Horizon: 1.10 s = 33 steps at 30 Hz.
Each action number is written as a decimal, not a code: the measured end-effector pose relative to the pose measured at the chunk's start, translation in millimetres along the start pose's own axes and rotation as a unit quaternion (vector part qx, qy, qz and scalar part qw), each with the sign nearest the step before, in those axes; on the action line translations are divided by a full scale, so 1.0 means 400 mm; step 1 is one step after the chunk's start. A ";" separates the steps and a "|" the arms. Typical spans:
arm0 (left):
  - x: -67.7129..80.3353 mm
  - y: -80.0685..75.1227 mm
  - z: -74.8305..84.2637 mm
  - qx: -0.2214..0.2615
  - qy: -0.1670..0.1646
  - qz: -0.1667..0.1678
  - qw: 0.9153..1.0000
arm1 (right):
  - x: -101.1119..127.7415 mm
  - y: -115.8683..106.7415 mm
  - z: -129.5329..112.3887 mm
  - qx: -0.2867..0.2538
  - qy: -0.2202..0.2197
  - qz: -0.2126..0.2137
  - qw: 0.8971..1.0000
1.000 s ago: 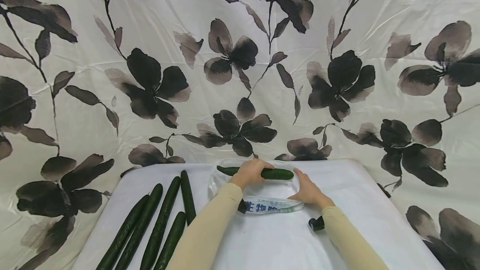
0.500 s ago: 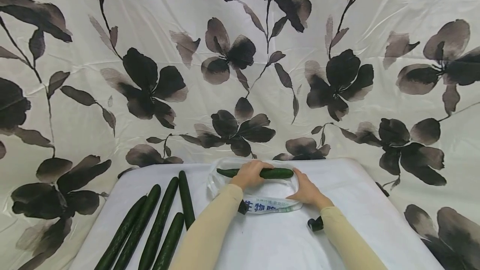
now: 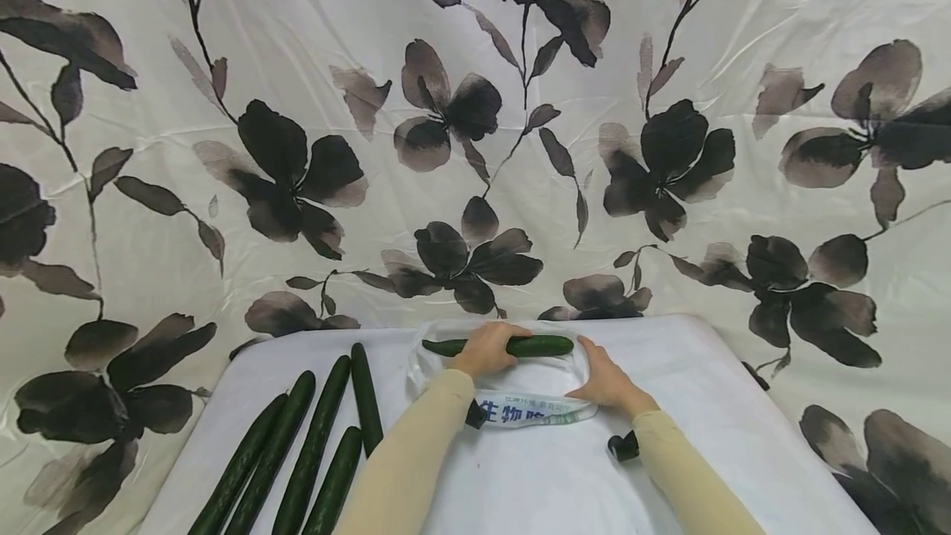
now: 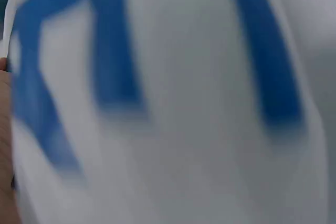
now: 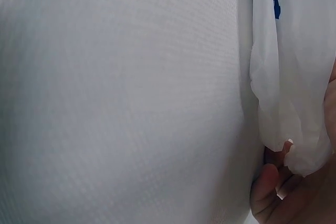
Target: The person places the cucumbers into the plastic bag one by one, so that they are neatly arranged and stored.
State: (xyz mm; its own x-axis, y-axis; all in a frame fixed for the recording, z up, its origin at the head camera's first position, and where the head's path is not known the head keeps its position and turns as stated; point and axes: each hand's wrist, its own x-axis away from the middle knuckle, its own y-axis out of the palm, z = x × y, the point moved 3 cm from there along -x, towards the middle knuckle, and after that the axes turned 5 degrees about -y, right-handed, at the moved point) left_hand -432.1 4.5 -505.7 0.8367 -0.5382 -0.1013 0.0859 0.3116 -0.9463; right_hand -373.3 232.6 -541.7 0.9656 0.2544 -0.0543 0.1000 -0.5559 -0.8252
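My left hand [image 3: 486,350] is curled around a cucumber [image 3: 513,346] which lies near the far edge of the table [image 3: 713,403], at the mouth of a plastic bag [image 3: 531,409] with blue print. My right hand [image 3: 605,378] pinches the right side of this bag; the fingers [image 5: 273,179] fold on its thin film. Five more cucumbers [image 3: 312,444] lie along the left edge.

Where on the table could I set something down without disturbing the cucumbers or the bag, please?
The right side of the table, beyond the right hand, lies bare, as does the near strip between the sleeves. The left is crowded with loose cucumbers; the bag and left hand fill the far middle.
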 end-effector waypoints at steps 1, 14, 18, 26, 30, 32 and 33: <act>-0.004 0.003 0.007 -0.002 0.004 0.000 1.000 | 0.001 0.000 0.000 0.000 0.001 0.000 1.000; -0.019 0.026 0.046 0.008 0.007 0.001 1.000 | 0.006 0.001 -0.004 -0.018 0.009 -0.001 1.000; -0.014 0.036 0.033 0.018 0.008 0.002 1.000 | 0.011 0.002 0.000 -0.011 0.007 0.002 1.000; 0.000 0.044 -0.007 0.063 0.013 0.018 0.998 | 0.016 0.001 0.000 -0.007 0.011 0.008 1.000; 0.007 0.039 -0.023 0.089 -0.012 0.013 0.996 | 0.021 -0.004 -0.006 -0.009 0.008 0.009 1.000; 0.011 0.033 -0.029 0.100 -0.022 0.009 0.995 | 0.022 -0.006 -0.007 -0.008 0.006 0.009 1.000; 0.012 0.029 -0.031 0.106 -0.025 0.007 0.994 | 0.022 -0.006 -0.007 -0.007 0.006 0.008 1.000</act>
State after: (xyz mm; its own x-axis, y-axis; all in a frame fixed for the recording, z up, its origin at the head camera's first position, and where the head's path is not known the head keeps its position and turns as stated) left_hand -433.7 -4.3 -521.1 0.8641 -0.4944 -0.0942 0.1814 0.4806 -0.8580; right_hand -364.3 234.2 -538.7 0.9698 0.2361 -0.0614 0.0874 -0.5713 -0.8160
